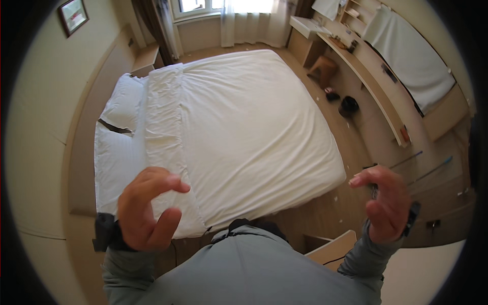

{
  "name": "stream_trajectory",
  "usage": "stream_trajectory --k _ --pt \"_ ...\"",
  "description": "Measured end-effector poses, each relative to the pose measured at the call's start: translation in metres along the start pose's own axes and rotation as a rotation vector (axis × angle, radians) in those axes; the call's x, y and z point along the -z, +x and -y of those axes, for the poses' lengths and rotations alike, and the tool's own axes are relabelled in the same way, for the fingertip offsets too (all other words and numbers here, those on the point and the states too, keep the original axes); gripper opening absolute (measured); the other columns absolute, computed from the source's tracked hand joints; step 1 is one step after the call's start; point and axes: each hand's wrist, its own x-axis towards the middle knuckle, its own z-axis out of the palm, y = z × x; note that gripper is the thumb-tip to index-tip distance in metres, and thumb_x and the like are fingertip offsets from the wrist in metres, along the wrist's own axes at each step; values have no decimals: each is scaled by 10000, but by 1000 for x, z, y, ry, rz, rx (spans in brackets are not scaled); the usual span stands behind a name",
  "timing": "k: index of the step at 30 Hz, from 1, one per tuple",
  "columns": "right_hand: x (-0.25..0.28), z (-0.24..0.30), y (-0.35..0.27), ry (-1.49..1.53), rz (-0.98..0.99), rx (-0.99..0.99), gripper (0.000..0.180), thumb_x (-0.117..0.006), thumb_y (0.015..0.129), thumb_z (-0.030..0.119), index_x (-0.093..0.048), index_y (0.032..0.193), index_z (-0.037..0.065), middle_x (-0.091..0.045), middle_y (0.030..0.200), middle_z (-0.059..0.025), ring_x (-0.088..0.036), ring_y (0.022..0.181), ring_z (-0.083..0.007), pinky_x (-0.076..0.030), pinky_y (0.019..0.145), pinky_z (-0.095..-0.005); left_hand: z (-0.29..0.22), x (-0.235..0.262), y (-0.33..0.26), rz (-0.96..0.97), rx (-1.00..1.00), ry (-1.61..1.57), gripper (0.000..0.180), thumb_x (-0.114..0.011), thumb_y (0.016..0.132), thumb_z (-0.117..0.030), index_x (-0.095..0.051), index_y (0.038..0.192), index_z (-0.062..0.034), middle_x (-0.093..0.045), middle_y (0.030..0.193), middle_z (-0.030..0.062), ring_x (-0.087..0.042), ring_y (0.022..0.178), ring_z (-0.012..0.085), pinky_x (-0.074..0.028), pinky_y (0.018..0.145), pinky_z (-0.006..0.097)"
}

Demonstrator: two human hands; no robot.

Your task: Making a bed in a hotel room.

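Note:
Both of my hands are raised in front of me with nothing in them. My left hand (151,208) hangs in the air over the pillow side of the bed, its thumb and curled fingers apart in a C shape. To the right, past the bed's near corner, my right hand (382,203) is held up over the floor in a similar curve, thumb and fingers apart. Between and beyond them lies a bed with a wrinkled white cover (249,132), its top edge folded back beside two white pillows (122,104). Each wrist has a dark band.
A long wall desk (373,96) runs along the right, with a brown stool (323,70) and a black bin (348,107) near it. Two thin poles (432,169) and small white scraps lie on the floor. An open wooden drawer or panel (333,246) stands close by my right side.

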Motion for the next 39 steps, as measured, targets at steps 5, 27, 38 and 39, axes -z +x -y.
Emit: stream_trajectory --k 5,27,38,39 --pt "79 0 -7 -205 44 505 201 -621 844 225 -610 1019 126 -654 813 -94 -626 694 -207 -519 652 -341 -45 -74 50 5 -369 -94 321 -681 791 -181 -565 1077 -94 -644 840 110 -607 748 213 -494 711 360" --pt "341 -531 -30 -122 99 -704 332 -582 878 118 -537 1182 -6 -632 1049 -133 -611 958 -208 -466 864 -317 75 -448 78 3 670 340 254 -603 779 -15 -586 1032 7 -596 992 167 -582 921 296 -459 833 349" --pt "67 -791 -127 -50 267 -867 590 -613 867 287 -420 1331 -24 -466 1323 -266 -447 1236 -385 -359 1035 -399 152 -536 -94 181 1304 402 222 -679 753 -117 -632 958 -45 -624 940 147 -618 858 301 -496 752 375" --pt "37 -807 -115 -51 277 -795 597 -616 863 296 -419 1339 -6 -437 1351 -261 -413 1263 -383 -339 1052 -401 144 -545 -93 191 1279 395 209 -679 756 -119 -637 946 -44 -629 944 148 -623 869 303 -500 764 375"
